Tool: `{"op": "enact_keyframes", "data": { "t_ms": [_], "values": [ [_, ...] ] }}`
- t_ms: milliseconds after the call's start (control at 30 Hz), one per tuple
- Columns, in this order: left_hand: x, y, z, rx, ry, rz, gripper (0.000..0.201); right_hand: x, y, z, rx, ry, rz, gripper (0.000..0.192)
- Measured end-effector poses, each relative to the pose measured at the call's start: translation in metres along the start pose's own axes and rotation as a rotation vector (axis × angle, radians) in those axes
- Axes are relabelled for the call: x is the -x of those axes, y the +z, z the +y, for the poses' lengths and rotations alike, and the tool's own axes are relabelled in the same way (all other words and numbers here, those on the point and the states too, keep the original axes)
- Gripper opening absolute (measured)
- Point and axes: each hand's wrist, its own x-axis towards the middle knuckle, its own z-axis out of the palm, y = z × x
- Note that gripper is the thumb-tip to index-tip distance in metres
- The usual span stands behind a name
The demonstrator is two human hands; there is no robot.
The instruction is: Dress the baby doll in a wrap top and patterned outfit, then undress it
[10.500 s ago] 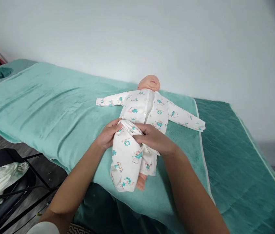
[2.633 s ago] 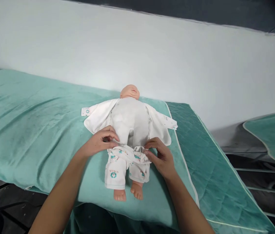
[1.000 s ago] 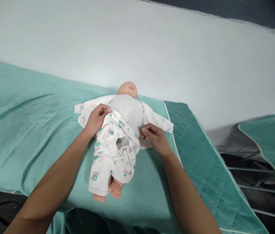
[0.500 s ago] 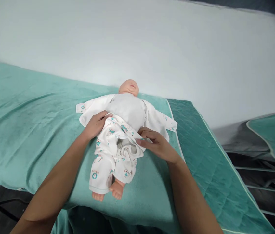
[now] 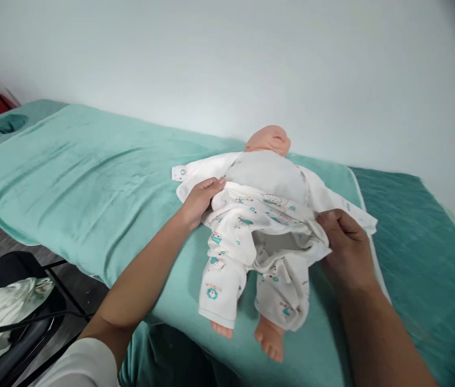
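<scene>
A baby doll (image 5: 268, 141) lies on its back on the green-covered bed, head toward the wall. White printed baby pants (image 5: 231, 244) cover its legs, with both feet sticking out of the cuffs. My left hand (image 5: 203, 200) pinches the waistband at the doll's hip on the left. On the other side, my right hand (image 5: 342, 239) grips the waistband and holds it stretched outward; an opening gapes at the crotch. Beneath the doll a white baby jacket (image 5: 324, 191) is spread, its sleeves out to both sides. The doll's belly looks pale grey.
The bed (image 5: 90, 156) carries a smooth green cover, with a quilted darker green pad (image 5: 413, 236) on the right. A white wall stands behind it. At lower left a black chair (image 5: 21, 333) holds a crumpled pale cloth (image 5: 9, 317).
My right hand has pulled the waistband up and outward, so the bunched pants are stretched wider. The view has turned left, bringing the chair into sight.
</scene>
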Motion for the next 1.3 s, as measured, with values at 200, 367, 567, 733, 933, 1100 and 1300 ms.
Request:
{"op": "enact_keyframes", "data": {
  "t_ms": [200,367,567,733,933,1100,1300],
  "values": [
    [-0.006,-0.004,-0.004,0.099,-0.079,-0.018,0.037,-0.014,0.011,-0.005,-0.131,0.096,0.025,0.039],
    [-0.005,-0.003,-0.002,-0.088,-0.056,-0.07,0.043,-0.03,0.014,0.004,-0.215,0.072,0.041,0.039],
    [-0.001,-0.009,0.012,-0.468,-0.052,-0.184,0.041,-0.024,0.0,0.009,-0.023,0.136,-0.194,0.039],
    [-0.002,-0.021,0.019,-0.549,-0.059,-0.348,0.022,-0.013,-0.013,0.003,0.006,0.158,-0.476,0.038],
    [-0.009,-0.018,0.004,-0.639,0.068,-0.18,0.032,-0.02,0.007,0.016,0.238,-0.006,-0.033,0.021],
    [-0.015,-0.01,-0.006,-0.784,0.167,0.048,0.035,-0.029,0.013,0.019,0.32,-0.012,0.096,0.019],
    [-0.016,-0.006,-0.009,-0.546,0.03,-0.023,0.033,-0.033,0.011,0.005,0.207,0.192,-0.109,0.035]
  ]
}}
